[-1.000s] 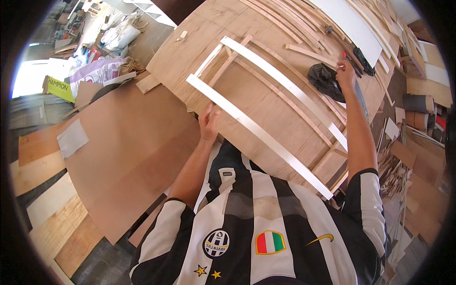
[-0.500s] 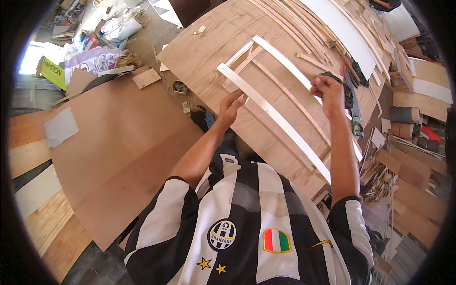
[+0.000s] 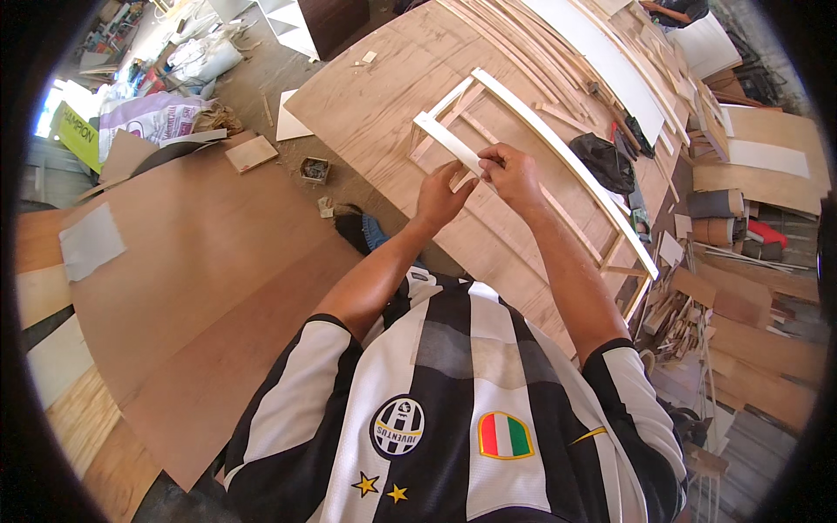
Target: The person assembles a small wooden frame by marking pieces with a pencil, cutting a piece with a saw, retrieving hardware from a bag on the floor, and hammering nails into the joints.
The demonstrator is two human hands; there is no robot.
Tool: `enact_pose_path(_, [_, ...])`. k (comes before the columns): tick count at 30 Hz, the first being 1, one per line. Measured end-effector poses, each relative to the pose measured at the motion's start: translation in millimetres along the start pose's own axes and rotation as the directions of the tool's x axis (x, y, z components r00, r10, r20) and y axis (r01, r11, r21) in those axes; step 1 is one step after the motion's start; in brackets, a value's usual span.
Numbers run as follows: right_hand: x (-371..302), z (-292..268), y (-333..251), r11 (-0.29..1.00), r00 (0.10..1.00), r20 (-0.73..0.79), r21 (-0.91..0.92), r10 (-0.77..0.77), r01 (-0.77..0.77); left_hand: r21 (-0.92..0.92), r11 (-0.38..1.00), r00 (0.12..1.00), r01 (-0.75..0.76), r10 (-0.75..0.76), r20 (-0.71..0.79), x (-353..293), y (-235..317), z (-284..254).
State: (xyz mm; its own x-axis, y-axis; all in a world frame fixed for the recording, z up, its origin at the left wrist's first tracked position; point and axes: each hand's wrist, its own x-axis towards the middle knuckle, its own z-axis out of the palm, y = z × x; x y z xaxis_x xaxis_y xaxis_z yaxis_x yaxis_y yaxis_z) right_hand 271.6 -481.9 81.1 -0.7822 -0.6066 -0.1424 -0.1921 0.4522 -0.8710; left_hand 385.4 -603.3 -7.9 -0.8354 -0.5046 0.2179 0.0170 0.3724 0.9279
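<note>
A wooden frame (image 3: 532, 122) with white-faced long rails and bare wood crosspieces lies on the plywood-topped table. At its near rail, my left hand (image 3: 443, 199) has curled fingers and thumb against the edge. Close beside it, my right hand (image 3: 514, 174) reaches over the same rail with thumb and fingers pinched together. Whatever the right fingertips hold, if anything, is too small or hidden to make out. Both hands cover part of the near rail.
Long wood strips (image 3: 506, 52) and a white board (image 3: 602, 61) lie along the table's far side. A black plastic bag (image 3: 603, 163) sits beyond the frame. To the left is a large brown sheet (image 3: 218, 288); a small box (image 3: 315, 170) stands on the floor. Offcuts (image 3: 684, 318) are piled at right.
My right hand has moved left from the far rail to the near rail, beside my left hand. My left hand has shifted slightly right, its thumb now showing. The view has shifted a little.
</note>
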Motion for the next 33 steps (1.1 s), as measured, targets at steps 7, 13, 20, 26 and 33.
enact_pose_path(7, [0.4,5.1,-21.2,0.979,0.992,0.019,-0.162,-0.121,0.122,-0.511,0.853,0.971,0.109,-0.201,-0.127,-1.5,-14.1,10.3])
enact_pose_path(13, [4.9,2.6,-21.4,0.905,0.977,0.046,-0.372,-0.206,0.208,-0.327,0.883,0.936,0.336,-0.351,0.015,18.1,11.0,-1.0])
enact_pose_path(20, [3.8,6.3,-11.7,0.862,0.933,0.012,-0.378,-0.36,0.337,-0.169,0.926,0.939,0.339,-0.344,0.002,22.2,7.8,0.1])
enact_pose_path(26, [6.2,4.1,2.4,0.859,0.928,-0.042,-0.396,-0.37,0.324,-0.035,0.935,0.935,0.354,-0.354,0.018,21.4,21.6,-0.6])
enact_pose_path(33, [1.9,2.4,2.3,0.837,0.921,-0.031,-0.43,-0.389,0.339,0.0,0.977,0.976,-0.215,0.214,-0.049,3.4,-12.1,-4.0])
